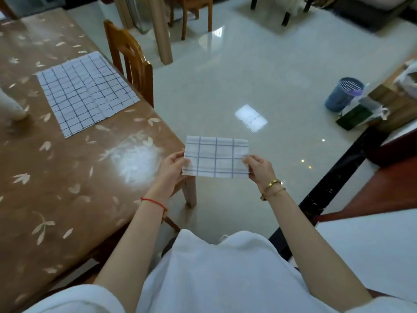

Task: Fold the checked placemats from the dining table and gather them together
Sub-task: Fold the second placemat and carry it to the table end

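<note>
A folded checked placemat (216, 157), white with blue lines, is held up in the air just off the dining table's near right corner. My left hand (172, 166) pinches its left edge and my right hand (259, 168) pinches its right edge. A second checked placemat (86, 92) lies unfolded and creased flat on the brown leaf-patterned dining table (67, 177), near the table's far right edge.
A wooden chair (132, 62) stands tucked against the table's right side, another chair (196, 12) farther back. A white object (10, 105) sits at the table's left. A blue bin (344, 94) stands on the glossy tiled floor; a dark-edged counter (334, 184) is on the right.
</note>
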Motion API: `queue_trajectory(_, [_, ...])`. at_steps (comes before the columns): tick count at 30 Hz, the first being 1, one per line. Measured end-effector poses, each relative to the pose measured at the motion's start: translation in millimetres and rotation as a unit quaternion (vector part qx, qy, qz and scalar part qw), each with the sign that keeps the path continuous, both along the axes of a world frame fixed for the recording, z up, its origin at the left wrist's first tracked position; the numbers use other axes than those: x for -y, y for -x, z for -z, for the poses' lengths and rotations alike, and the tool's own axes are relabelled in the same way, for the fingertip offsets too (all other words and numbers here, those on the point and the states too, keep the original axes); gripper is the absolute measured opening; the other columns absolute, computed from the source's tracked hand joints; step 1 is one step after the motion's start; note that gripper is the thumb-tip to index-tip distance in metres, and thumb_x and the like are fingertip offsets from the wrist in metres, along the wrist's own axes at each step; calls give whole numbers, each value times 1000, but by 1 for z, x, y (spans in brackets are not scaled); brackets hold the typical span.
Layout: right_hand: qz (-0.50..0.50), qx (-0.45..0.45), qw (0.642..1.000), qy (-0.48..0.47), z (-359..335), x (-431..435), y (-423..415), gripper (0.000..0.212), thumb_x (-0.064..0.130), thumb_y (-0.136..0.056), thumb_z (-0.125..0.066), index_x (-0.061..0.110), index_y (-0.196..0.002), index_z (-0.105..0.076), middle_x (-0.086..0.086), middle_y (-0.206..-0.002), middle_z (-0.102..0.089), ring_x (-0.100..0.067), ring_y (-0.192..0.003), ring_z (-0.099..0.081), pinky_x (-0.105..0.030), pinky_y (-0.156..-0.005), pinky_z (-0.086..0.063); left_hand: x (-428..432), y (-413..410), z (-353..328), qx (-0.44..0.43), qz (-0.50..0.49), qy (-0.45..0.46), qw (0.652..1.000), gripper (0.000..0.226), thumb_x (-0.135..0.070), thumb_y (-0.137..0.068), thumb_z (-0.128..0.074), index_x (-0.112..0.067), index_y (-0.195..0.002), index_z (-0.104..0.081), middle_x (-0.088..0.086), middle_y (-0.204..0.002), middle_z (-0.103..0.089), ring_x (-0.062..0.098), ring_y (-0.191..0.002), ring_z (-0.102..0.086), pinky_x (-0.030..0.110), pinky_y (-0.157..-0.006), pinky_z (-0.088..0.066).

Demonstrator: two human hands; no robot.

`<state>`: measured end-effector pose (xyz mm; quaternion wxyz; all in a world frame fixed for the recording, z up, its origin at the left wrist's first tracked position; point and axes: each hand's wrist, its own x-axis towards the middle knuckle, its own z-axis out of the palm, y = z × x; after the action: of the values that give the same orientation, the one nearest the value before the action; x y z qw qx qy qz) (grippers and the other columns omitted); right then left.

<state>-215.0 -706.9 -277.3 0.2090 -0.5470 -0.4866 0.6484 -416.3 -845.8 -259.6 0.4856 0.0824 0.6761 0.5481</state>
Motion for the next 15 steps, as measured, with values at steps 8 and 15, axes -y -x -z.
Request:
queue_trajectory(8, [42,11,999,-10,9,-72,-35,17,27,-79,-69,14,-90,-67,-4,-74,-56,-22,-76,-52,-38,-75,-50,-87,-32,2,-9,11,11,1000,33,-2,-92,-54,-6,-124,-61,14,-105,-68,25,-91,-66,34,-79,-54])
queue_trajectory(15, [55,0,998,-13,21,-165,-20,4,17,-88,-66,16,-84,-66,-3,-78,-62,-24,-80,-57,-48,-86,-53,-188,-15,16,-6,20,12,1000,31,-1,-94,-52,-10,-124,-58,11,-112,-66,25,-103,-64,33,-89,-55])
